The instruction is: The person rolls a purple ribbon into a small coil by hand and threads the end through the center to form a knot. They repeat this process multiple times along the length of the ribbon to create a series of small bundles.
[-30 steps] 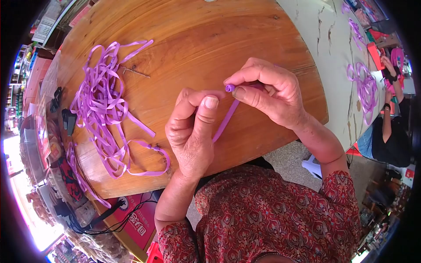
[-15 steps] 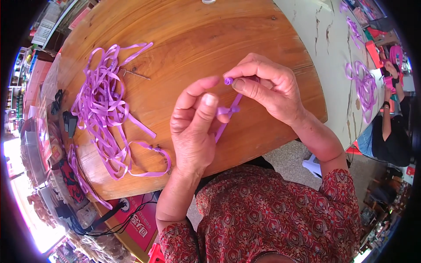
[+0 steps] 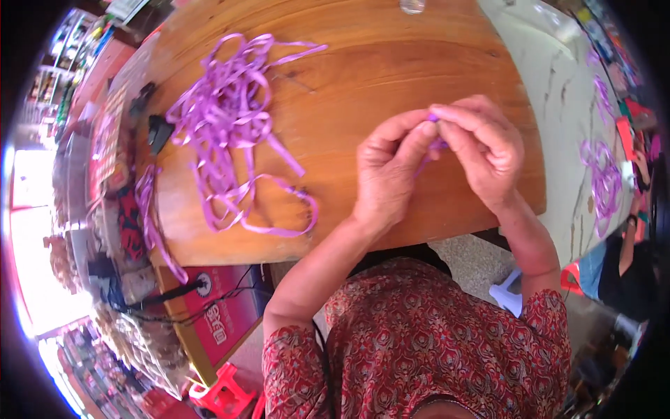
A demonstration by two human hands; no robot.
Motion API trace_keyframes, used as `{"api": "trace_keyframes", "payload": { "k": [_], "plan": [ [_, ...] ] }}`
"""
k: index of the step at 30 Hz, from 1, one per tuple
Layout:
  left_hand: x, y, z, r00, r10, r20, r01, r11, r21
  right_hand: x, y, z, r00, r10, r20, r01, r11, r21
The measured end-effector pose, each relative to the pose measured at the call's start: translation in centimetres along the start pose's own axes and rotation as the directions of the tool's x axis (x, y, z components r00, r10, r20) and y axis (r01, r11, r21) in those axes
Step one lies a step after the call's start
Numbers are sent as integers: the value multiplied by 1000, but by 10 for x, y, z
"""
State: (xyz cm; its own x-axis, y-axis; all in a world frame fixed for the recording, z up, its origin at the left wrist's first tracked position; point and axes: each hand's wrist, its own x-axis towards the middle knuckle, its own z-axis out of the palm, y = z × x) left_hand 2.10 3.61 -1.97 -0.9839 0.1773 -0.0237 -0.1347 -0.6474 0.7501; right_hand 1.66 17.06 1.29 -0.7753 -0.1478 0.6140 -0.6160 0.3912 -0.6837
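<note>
My left hand (image 3: pixel 389 167) and my right hand (image 3: pixel 488 150) meet above the wooden table, fingertips pinched together. Between them is a purple ribbon (image 3: pixel 433 117) with a small knotted bit showing at the fingertips. More of that ribbon hangs below the fingers, though most of it is hidden behind my hands. To the left of my hands a loose tangled heap of purple ribbon (image 3: pixel 227 122) lies on the wooden table (image 3: pixel 377 77). One knotted loop of the heap curls toward the table's near edge.
A thin stick-like tool (image 3: pixel 299 84) lies beside the heap. Another ribbon strand (image 3: pixel 149 216) drapes over the table's left edge, near a black clip-like object (image 3: pixel 160 133). At right, a white marbled table (image 3: pixel 558 133) bears more purple ribbon (image 3: pixel 604 180); another person's arm (image 3: pixel 629 246) is beyond it.
My left hand has come up to my right, and both now pinch the ribbon's knotted part together. The whole view has shifted, so the table and heap sit differently in the picture.
</note>
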Motion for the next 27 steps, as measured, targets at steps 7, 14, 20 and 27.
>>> {"api": "trace_keyframes", "payload": {
  "k": [7,14,20,27],
  "plan": [
    [5,13,6,998,-34,54,37,998,-59,-1,-4,3,999,39,17,-37,997,-66],
    [22,25,-2,984,172,-44,-176,977,-123,7,-22,8,985,-102,-137,66,967,-247],
    [23,37,13,905,423,-38,-423,906,8,2,-13,9,970,243,30,-244,969,28],
    [15,28,9,855,514,73,-511,808,293,5,-15,27,841,539,-41,-434,719,542]
  ]
}}
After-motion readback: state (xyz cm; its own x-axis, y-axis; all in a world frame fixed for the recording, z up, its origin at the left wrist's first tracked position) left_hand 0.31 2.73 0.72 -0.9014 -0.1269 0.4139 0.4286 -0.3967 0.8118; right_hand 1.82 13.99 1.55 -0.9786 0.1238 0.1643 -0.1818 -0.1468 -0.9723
